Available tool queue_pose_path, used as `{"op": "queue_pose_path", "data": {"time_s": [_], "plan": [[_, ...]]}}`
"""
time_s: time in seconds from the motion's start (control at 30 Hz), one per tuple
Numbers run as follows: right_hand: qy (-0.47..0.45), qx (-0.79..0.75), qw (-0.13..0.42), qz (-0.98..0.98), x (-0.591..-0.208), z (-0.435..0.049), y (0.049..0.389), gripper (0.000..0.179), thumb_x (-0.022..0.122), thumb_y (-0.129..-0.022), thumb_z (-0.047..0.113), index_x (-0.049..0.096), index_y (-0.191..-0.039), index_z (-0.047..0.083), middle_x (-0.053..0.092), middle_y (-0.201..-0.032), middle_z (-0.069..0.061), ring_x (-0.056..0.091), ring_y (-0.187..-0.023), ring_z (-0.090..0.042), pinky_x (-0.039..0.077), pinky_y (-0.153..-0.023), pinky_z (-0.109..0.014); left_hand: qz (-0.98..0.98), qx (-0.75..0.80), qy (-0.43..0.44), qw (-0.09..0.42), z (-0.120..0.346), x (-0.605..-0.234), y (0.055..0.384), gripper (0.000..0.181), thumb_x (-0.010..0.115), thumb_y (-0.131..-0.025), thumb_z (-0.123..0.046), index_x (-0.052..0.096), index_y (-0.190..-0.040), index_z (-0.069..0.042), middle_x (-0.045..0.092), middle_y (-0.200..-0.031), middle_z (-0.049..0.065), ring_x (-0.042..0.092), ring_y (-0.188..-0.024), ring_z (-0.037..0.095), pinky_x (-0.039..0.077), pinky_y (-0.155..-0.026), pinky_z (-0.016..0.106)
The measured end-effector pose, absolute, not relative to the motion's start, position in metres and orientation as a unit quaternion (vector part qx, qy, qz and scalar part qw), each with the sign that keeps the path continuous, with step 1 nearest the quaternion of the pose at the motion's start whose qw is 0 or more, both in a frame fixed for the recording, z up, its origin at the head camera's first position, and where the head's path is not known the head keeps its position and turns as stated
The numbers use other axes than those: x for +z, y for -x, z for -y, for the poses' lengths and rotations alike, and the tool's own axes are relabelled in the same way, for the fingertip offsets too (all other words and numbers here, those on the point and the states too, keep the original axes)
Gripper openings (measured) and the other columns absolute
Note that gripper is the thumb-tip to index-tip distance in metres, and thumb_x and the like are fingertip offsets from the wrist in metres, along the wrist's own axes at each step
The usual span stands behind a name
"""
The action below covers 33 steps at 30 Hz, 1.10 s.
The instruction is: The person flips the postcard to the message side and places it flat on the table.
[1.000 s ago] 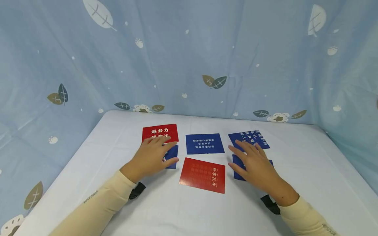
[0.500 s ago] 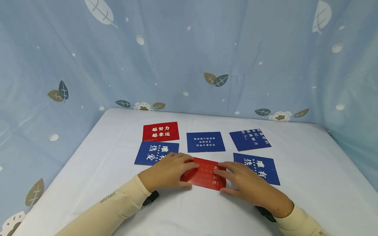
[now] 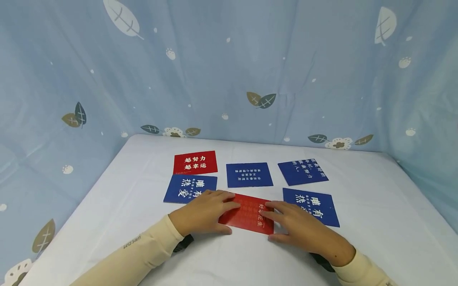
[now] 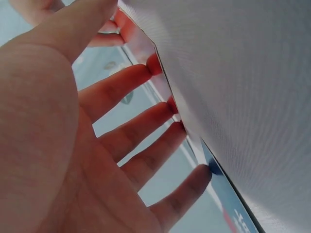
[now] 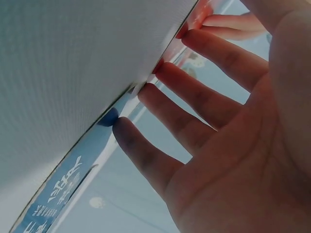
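Note:
A glossy red card [image 3: 247, 212] with white writing lies flat at the front middle of the white table. From its left side, my left hand [image 3: 200, 212] touches it with spread, fairly straight fingers. My right hand [image 3: 304, 226] touches the opposite end, covering part of the writing. Both thumbs are apart from the fingers, low beside the card's near corners. In the left wrist view the little fingertip meets a blue card [image 4: 233, 199]. The right wrist view likewise has the little finger against another blue card [image 5: 53, 187].
Behind the hands lie a second red card [image 3: 195, 163], a left blue card [image 3: 180, 188], a middle blue card [image 3: 249, 174], a back right blue card [image 3: 303, 172] and a front right blue card [image 3: 329, 206]. A patterned blue curtain [image 3: 214, 71] hangs behind the table.
Both hands have come down and inward from above the side cards onto the front red card, uncovering the cards behind. Over the last half second they stay nearly still.

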State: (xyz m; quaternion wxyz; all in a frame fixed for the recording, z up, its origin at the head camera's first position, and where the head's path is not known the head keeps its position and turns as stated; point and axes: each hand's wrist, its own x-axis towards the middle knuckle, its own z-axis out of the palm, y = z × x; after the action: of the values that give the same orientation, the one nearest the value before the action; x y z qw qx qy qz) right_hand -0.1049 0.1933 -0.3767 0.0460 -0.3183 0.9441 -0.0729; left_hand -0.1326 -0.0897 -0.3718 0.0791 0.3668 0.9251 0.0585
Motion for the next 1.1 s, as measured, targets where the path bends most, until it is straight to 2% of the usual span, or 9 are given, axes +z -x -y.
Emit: {"op": "queue_pose_path", "data": {"time_s": [0.5, 1.1], "plan": [[0.326, -0.071, 0.033, -0.942, -0.3777, -0.1940, 0.1040, 0.058, 0.083, -0.080, 0.040, 0.066, -0.132, 0.022, 0.061, -0.137, -0.007, 0.059, -0.126, -0.031, 0.057, -0.092, -0.049, -0.921, 0.053, -0.382, 0.060, 0.0921, -0.3721, 0.1311, 0.068, 0.077, -0.081, -0.054, 0.058, -0.142, -0.028, 0.054, -0.147, 0.004, 0.049, -0.137, 0.026, 0.042, -0.112, 0.051], [0.328, -0.080, 0.031, -0.941, -0.3759, -0.1909, 0.1042, 0.051, 0.085, -0.079, 0.035, 0.070, -0.126, 0.022, 0.064, -0.132, -0.004, 0.061, -0.123, -0.028, 0.059, -0.090, -0.044, -0.921, 0.060, -0.380, 0.065, 0.0930, -0.3748, 0.1347, 0.067, 0.078, -0.082, -0.051, 0.059, -0.141, -0.028, 0.055, -0.146, 0.004, 0.049, -0.137, 0.027, 0.042, -0.112, 0.051]]}}
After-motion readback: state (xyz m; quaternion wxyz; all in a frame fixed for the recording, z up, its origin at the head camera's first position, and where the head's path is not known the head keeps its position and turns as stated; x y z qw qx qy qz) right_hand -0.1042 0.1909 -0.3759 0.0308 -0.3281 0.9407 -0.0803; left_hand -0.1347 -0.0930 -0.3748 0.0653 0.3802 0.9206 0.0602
